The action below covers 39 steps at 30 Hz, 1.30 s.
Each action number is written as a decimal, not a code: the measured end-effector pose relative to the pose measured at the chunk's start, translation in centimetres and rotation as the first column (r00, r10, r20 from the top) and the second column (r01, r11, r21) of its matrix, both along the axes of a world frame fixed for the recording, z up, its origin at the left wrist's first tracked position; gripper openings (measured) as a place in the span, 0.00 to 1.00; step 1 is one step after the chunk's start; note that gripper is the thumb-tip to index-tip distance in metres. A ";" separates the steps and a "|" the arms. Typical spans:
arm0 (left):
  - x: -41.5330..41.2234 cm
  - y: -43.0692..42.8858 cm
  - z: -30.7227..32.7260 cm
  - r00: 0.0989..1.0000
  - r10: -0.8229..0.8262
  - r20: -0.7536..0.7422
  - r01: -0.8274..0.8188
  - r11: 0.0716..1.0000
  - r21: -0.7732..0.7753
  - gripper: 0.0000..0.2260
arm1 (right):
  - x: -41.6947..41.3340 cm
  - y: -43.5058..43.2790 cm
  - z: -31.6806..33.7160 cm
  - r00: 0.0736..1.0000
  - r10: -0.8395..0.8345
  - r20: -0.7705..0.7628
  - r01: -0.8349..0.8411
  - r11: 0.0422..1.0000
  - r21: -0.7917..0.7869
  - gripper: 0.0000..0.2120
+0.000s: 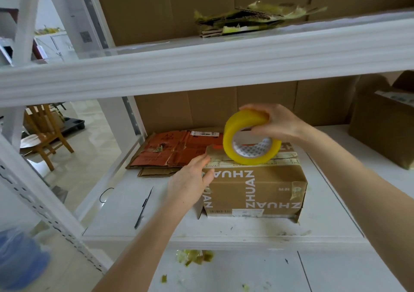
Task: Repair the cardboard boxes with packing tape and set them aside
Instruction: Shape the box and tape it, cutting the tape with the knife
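On the shelf [246, 231], middle tier: one box [255, 188], printed ZHUAN, flaps closed.
Roll [248, 139], yellow tape: on edge on the box's top seam, gripped from above by the right hand [275, 123].
Left hand [190, 179]: fingers straight, flat against the box's upper left edge, likely pinning the tape end.
Behind and left of the box: flattened cartons [170, 152].
Left of the box: slim dark tool [143, 206], pen or knife, cannot tell.
Status, judged: top seam under way, strip uncut; box not yet set aside; cartons outstanding.
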<state>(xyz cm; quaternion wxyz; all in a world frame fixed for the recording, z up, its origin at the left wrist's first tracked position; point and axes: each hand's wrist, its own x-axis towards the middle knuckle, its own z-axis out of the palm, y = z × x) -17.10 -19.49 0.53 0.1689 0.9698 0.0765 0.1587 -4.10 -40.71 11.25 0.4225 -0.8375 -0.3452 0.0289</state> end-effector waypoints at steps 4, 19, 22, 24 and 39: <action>0.2 -0.5 0.8 0.999 0.012 -0.033 -0.010 0.997 0.079 0.22 | 0.5 -2.0 -0.4 1.000 -0.015 -0.006 0.015 0.999 -0.039 0.30; 1.2 -4.6 2.2 0.955 -0.152 -0.254 0.203 0.961 0.187 0.45 | -1.1 -4.2 -4.1 0.964 -0.001 -0.265 0.090 0.941 0.325 0.23; 1.2 -4.1 1.7 0.958 -0.179 -0.223 0.229 0.948 0.223 0.42 | -0.8 -3.3 -3.1 0.975 -0.007 -0.224 0.070 0.958 0.277 0.21; 1.4 -3.8 1.4 0.953 -0.193 -0.235 0.247 0.941 0.230 0.42 | -0.6 -3.5 -2.4 0.977 -0.067 -0.201 0.121 0.955 0.270 0.20; 2.0 -4.8 2.9 0.931 -0.151 -0.331 0.234 0.945 0.227 0.43 | 1.2 -10.2 0.7 0.989 -0.114 -0.098 0.111 0.993 -0.028 0.29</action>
